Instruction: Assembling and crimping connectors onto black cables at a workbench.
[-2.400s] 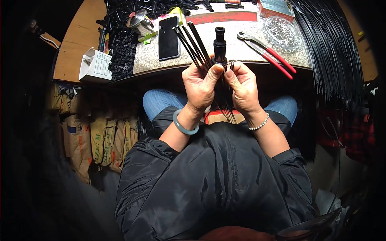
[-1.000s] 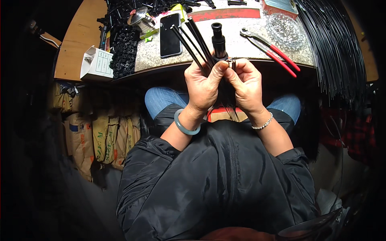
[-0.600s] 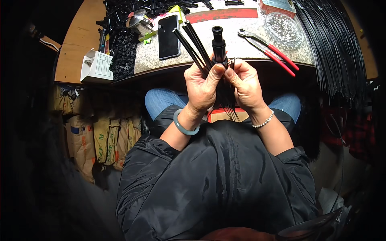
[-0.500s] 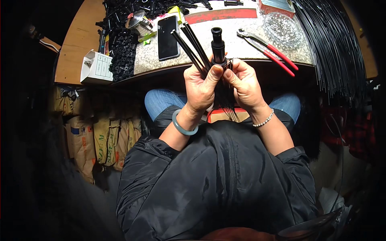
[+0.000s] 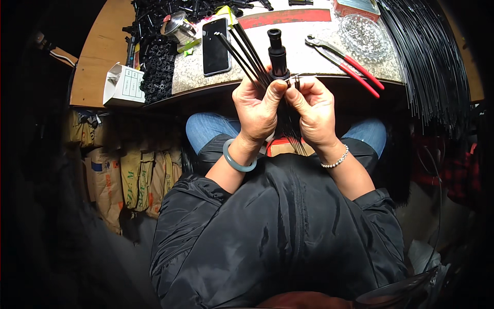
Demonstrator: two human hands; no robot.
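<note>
Close together over my lap, both hands work at a black stepped plastic tube [image 5: 278, 57], which stands upright with its open end up. My left hand [image 5: 256, 110] is closed round its lower part, the thumb pressed at the base. Between the left fingers a bundle of thin black rods [image 5: 241, 57] fans up to the left, some with pale tips. My right hand [image 5: 315, 109] pinches thin rods by the tube's base, thumb against forefinger. Thin dark rod ends [image 5: 294, 135] hang below the hands. Fingers hide how rods and tube join.
On the bench lie a phone [image 5: 216, 47], red-handled pliers [image 5: 343, 66], a clear dish [image 5: 364, 37] of small parts and a metal canister [image 5: 180, 28]. Black plastic parts [image 5: 159, 67] heap at the left beside a white box [image 5: 125, 86]. Long black rods [image 5: 424, 56] overhang the right edge.
The tube has shifted slightly up and left and leans a little differently. The rod bundle has moved slightly left with my left hand. Both grips stay closed.
</note>
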